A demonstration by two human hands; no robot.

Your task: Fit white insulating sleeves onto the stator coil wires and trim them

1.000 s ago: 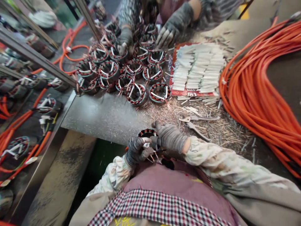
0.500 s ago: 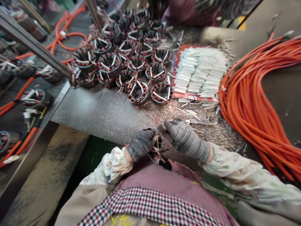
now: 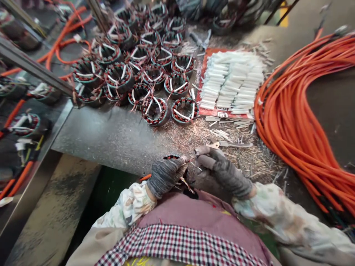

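My left hand (image 3: pixel 168 173), in a grey knitted glove, is closed with thumb and finger pinched on thin copper wires (image 3: pixel 191 160). These wires belong to a wound stator (image 3: pixel 171 157) low in front of my apron, mostly hidden by that hand. Just right of the wire ends, my right hand (image 3: pixel 223 168), gloved too, has its thumb and forefinger a little apart, and I see nothing held between them. Pale leads (image 3: pixel 185 181) hang below my left fingers. Pliers or cutters (image 3: pixel 229 144) lie on the metal bench behind my right hand.
Many wound stators (image 3: pixel 155 111) with white sleeves crowd the back left. White tubes (image 3: pixel 233 81) lie on a red sheet, with a coil of orange cable (image 3: pixel 299 129) to the right. Wire scraps (image 3: pixel 255 159) litter the bench. A metal post (image 3: pixel 36 66) slants at left. Another person is partly visible at the back.
My right hand has drawn slightly away from my left, and its fingers have parted. The copper wire ends now show between the hands. The view has shifted a little.
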